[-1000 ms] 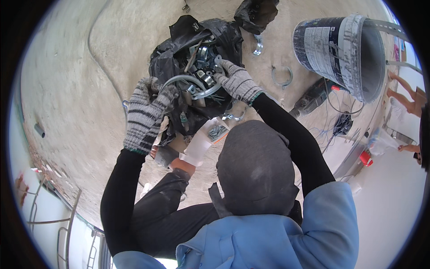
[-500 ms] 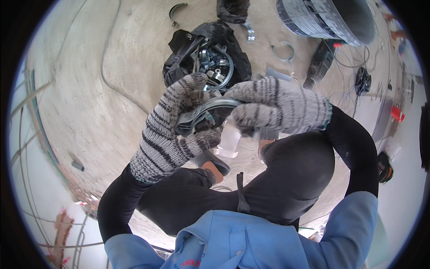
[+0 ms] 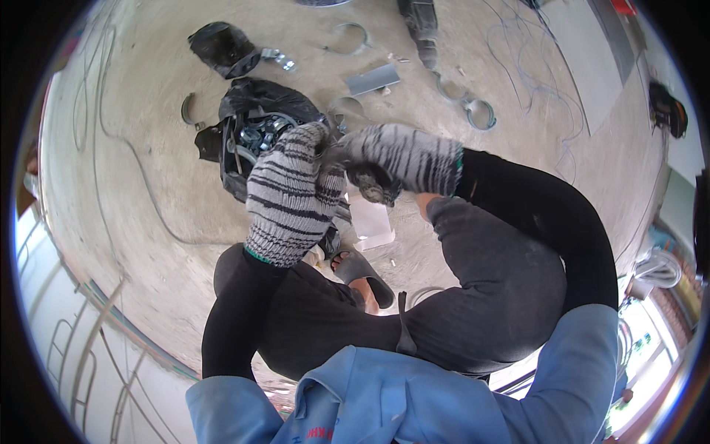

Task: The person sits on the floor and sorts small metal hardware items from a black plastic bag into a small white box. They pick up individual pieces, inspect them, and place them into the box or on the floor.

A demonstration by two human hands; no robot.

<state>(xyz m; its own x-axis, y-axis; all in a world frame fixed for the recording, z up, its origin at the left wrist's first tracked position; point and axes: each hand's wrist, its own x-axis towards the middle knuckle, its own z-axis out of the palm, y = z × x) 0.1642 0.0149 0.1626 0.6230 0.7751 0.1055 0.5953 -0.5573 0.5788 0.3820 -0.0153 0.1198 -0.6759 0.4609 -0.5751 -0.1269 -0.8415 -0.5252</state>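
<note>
Both my hands wear grey-and-black striped knitted gloves and meet in front of my knees. My left hand is closed, its fingers curled inward. Against it, my right hand is closed too, its darkened fingertips bent down. The curved metal pipe clamp seen between them a moment ago is now almost wholly hidden by the gloves. Just beyond my left hand, an open black plastic bag holds several shiny metal clamps. A thin half ring shows past my fingertips, partly covered.
On the concrete floor lie a second black bag, metal brackets, a grey plate, loose rings and a dark power tool. White paper lies below my hands, near my sandal. Thin wires trail at right.
My view has swung right, so the floor things sit further left. My left hand has turned and closed up, and both hands have drawn together over the clamp, which was plainly visible before.
</note>
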